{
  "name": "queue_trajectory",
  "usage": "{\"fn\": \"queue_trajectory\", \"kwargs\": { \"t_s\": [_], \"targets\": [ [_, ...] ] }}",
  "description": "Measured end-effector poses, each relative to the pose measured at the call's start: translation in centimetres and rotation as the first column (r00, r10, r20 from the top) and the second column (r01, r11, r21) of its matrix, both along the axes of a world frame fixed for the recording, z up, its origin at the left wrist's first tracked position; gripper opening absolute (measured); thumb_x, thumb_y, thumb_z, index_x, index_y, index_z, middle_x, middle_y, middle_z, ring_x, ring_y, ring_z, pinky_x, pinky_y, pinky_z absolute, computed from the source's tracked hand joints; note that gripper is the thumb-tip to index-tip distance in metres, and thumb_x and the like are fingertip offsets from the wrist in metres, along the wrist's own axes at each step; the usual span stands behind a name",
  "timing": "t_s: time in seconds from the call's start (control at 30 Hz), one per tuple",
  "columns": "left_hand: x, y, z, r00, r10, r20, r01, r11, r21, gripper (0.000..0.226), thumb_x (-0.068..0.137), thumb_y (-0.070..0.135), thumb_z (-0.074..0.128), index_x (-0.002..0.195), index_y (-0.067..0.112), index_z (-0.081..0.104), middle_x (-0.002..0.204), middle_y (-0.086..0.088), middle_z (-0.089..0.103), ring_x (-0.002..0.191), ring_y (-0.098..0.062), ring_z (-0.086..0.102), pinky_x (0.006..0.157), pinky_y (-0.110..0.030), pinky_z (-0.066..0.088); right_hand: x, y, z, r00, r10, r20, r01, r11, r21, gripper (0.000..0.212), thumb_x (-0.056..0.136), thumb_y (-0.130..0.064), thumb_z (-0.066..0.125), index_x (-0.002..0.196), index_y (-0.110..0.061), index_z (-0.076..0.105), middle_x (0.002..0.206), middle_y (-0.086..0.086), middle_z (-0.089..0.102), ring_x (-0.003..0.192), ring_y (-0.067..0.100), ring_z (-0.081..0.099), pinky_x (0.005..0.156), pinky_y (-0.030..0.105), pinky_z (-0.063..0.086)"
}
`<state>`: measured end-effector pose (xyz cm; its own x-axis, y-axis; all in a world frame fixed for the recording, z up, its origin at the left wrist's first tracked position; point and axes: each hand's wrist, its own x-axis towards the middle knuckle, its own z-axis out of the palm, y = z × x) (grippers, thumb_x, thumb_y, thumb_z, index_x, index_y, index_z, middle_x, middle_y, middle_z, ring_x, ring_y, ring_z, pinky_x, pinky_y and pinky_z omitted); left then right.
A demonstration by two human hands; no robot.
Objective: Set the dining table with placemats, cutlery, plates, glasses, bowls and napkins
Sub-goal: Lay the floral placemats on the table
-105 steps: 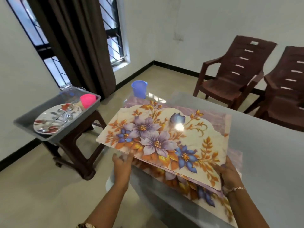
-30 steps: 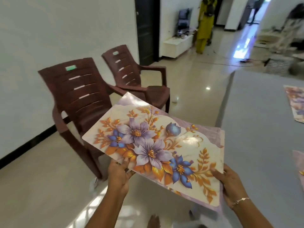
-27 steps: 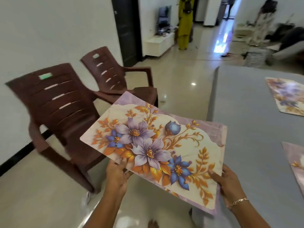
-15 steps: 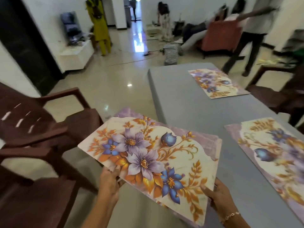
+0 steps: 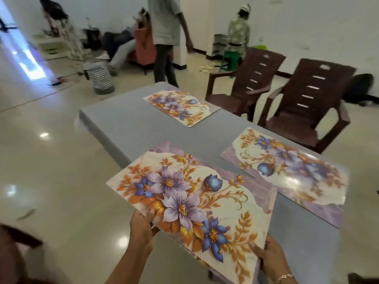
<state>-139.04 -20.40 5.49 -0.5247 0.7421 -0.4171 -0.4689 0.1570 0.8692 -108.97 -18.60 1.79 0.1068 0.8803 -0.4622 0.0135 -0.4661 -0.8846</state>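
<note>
I hold a floral placemat (image 5: 196, 203) with purple and blue flowers in both hands, level and above the near left edge of the grey dining table (image 5: 127, 124). My left hand (image 5: 141, 228) grips its near left edge, my right hand (image 5: 268, 257) its near right corner. At least one more mat seems to lie under it in my grip. Two matching placemats lie flat on the table: one at the far end (image 5: 181, 106), one on the right side (image 5: 287, 177).
Two brown plastic chairs (image 5: 244, 87) (image 5: 307, 105) stand along the table's right side. Part of another brown chair (image 5: 18, 253) shows at the lower left. Several people (image 5: 166, 37) move about on the shiny floor (image 5: 51, 160) beyond the table's far end.
I have turned right, from the side stand by the window round to face along the table. The mats in my hands now hang over the table's left edge, with two laid mats in view.
</note>
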Motion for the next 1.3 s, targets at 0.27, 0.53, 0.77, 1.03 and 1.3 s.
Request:
{"fn": "queue_trajectory", "kwargs": {
  "t_s": [0.27, 0.53, 0.77, 1.03, 1.3],
  "targets": [
    [-2.4, 5.4, -1.6, 0.971, -0.238, 0.032, 0.239, 0.971, -0.022, 0.037, 0.094, 0.003, 0.048, 0.129, 0.014, 0.048, 0.116, -0.014, 0.060, 0.096, -0.032, 0.058, 0.068, -0.035, 0.050, -2.4, -0.7, -0.7, 0.979, -0.196, 0.053, 0.198, 0.980, -0.035, 0.039, 0.078, 0.011, 0.064, 0.115, 0.004, 0.056, 0.107, 0.018, 0.063, 0.096, 0.032, 0.058, 0.069, 0.027, 0.055],
    [-3.1, 8.5, -2.8, 0.922, -0.355, 0.152, 0.376, 0.916, -0.142, 0.038, 0.096, 0.002, 0.045, 0.132, 0.010, 0.047, 0.106, -0.012, 0.061, 0.080, -0.025, 0.059, 0.063, -0.034, 0.049, -4.5, 0.1, 0.0, 0.932, -0.328, 0.157, 0.343, 0.936, -0.084, 0.027, 0.083, 0.003, 0.062, 0.106, -0.005, 0.050, 0.108, 0.015, 0.059, 0.097, 0.034, 0.057, 0.085, 0.044, 0.047],
    [-2.8, 9.7, -3.4, 0.905, -0.405, 0.128, 0.424, 0.863, -0.275, 0.029, 0.093, -0.001, 0.049, 0.122, -0.001, 0.052, 0.103, -0.017, 0.061, 0.075, -0.026, 0.058, 0.054, -0.031, 0.055, -4.9, 0.9, 0.6, 0.841, -0.309, 0.444, 0.374, 0.925, -0.063, 0.036, 0.081, -0.006, 0.068, 0.113, -0.005, 0.052, 0.117, 0.018, 0.061, 0.104, 0.036, 0.058, 0.085, 0.038, 0.045],
    [-1.9, 9.3, -3.5, 0.877, -0.474, 0.075, 0.469, 0.811, -0.350, 0.012, 0.091, 0.000, 0.054, 0.081, 0.006, 0.055, 0.044, -0.002, 0.062, 0.036, -0.013, 0.060, 0.034, -0.023, 0.049, -4.0, 0.7, 1.4, 0.756, -0.312, 0.575, 0.422, 0.904, -0.065, 0.031, 0.086, -0.012, 0.064, 0.114, -0.004, 0.054, 0.117, 0.018, 0.062, 0.104, 0.034, 0.059, 0.082, 0.035, 0.046],
    [-1.6, 9.5, -3.7, 0.872, -0.490, 0.017, 0.453, 0.792, -0.408, 0.010, 0.090, 0.005, 0.059, 0.097, 0.000, 0.053, 0.070, -0.013, 0.056, 0.050, -0.020, 0.056, 0.033, -0.021, 0.048, -3.0, 0.7, 1.6, 0.763, -0.370, 0.531, 0.486, 0.869, -0.094, 0.035, 0.077, -0.010, 0.073, 0.109, -0.006, 0.058, 0.113, 0.015, 0.065, 0.100, 0.032, 0.061, 0.079, 0.033, 0.046]
  ]
}}
